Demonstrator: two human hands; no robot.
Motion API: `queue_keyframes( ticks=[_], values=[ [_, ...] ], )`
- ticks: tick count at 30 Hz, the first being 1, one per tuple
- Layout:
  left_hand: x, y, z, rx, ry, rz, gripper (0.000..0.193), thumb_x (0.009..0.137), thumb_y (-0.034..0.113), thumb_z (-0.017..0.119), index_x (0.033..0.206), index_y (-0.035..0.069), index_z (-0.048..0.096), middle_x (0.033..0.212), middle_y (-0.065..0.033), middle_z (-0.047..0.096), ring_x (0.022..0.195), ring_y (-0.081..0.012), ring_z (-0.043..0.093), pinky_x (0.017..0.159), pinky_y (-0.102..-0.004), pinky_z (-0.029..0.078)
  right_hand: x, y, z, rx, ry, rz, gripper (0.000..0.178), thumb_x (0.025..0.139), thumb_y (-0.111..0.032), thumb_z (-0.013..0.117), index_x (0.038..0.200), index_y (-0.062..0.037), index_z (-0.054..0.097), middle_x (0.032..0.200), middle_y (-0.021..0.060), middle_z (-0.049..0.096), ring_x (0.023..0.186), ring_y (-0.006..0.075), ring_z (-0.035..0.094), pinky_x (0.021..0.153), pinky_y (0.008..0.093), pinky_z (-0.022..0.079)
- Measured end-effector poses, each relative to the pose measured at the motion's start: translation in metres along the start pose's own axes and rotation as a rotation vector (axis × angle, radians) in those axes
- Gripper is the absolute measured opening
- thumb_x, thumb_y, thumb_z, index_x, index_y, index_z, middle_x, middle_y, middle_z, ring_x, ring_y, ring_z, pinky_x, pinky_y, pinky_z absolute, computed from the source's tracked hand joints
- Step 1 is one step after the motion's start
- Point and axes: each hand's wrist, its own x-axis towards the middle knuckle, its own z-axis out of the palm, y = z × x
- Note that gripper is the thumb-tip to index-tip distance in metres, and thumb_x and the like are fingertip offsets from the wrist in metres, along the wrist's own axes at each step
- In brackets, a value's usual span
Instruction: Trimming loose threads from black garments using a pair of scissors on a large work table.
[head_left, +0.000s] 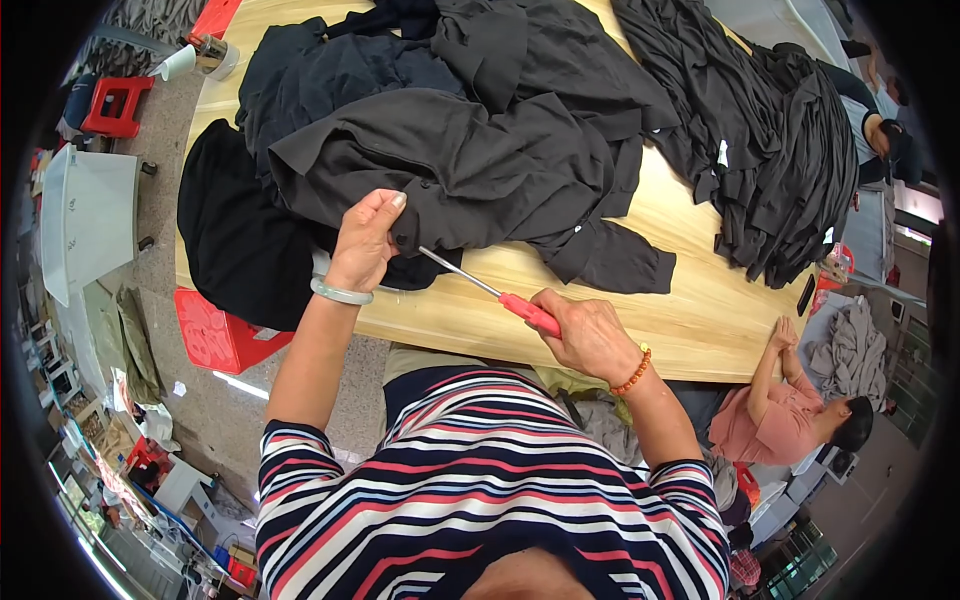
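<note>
1. Clock referenced to view centre, 12 toward the table's far side.
2. Dark grey garment: at 12, rumpled on the pale wooden table, near edge lifted by the left hand. One sleeve ran out toward 1-2.
3. Left hand: at 10, thumb and fingers pinched together on the garment's edge. Pale bangle on that wrist.
4. Right hand: between 3 and 4, fingers wrapped round the handle of a red-handled tool. Orange bead bracelet on that wrist.
5. Tool: near centre, thin metal shaft pointed to 10. Tip sat right by the garment edge, close to a small dark button. Contact: couldn't tell.
6. Other cloth on table: navy cloth at 11, behind the grey garment; black cloth between 9 and 10, hanging past the table edge; long heap of dark garments at 2.
7. Phone-like black object at 3, by the table's right edge.
8. Co-worker in a pink shirt at 4, hands clasped together at the table edge.
9. Floor side: red box at 9, pale wheeled tub between 9 and 10, red stool at 10.
</note>
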Motion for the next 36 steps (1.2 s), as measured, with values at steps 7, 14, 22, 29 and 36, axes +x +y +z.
queue_keyframes(
  ticks=[7,14,22,29,36],
  values=[
    [-0.008,-0.014,0.005,-0.087,-0.024,0.084,0.011,0.098,0.014,0.052,0.101,0.004,0.055,0.088,0.0000,0.063,0.080,-0.0074,0.060,0.074,-0.0222,0.049,0.001,-0.004,-0.001,-0.017,-0.015,0.002,0.024,0.082,-0.014,0.061,0.104,-0.0064,0.054,0.073,0.0186,0.064,0.066,0.0363,0.063,0.061,0.0447,0.047],
    [-0.048,-0.026,0.003,1.173,0.325,0.689,0.042,0.071,0.007,0.075,0.109,0.004,0.058,0.093,-0.0083,0.056,0.070,-0.0193,0.047,0.066,-0.0293,0.043,-0.001,0.007,0.010,0.040,0.062,0.023,0.025,0.083,-0.012,0.061,0.107,-0.0074,0.054,0.075,0.0138,0.065,0.068,0.0339,0.062,0.062,0.0417,0.048],
    [-0.038,-0.078,-0.016,0.750,0.443,0.593,0.025,0.076,0.005,0.075,0.096,0.000,0.060,0.090,-0.0025,0.052,0.064,-0.0087,0.041,0.058,-0.0215,0.038,0.000,0.006,0.009,0.025,0.014,0.057,0.025,0.083,-0.014,0.061,0.106,-0.0082,0.055,0.082,0.0167,0.066,0.071,0.0361,0.063,0.064,0.0439,0.048],
    [-0.028,-0.084,-0.025,0.406,0.296,0.562,0.011,0.083,-0.007,0.064,0.094,-0.005,0.063,0.098,-0.0004,0.056,0.072,-0.0026,0.051,0.064,-0.0160,0.041,-0.001,0.002,0.010,0.011,0.028,0.030,0.025,0.083,-0.014,0.061,0.106,-0.0083,0.054,0.082,0.0164,0.066,0.071,0.0364,0.063,0.064,0.0443,0.048],
    [-0.035,-0.074,-0.025,0.493,0.188,0.610,0.009,0.081,-0.008,0.064,0.090,-0.005,0.064,0.094,-0.0025,0.060,0.074,-0.0044,0.052,0.065,-0.0174,0.042,-0.001,-0.002,0.011,-0.072,-0.029,0.007,0.022,0.083,-0.014,0.060,0.102,-0.0059,0.054,0.071,0.0183,0.063,0.066,0.0365,0.062,0.061,0.0447,0.047]
  ],
)
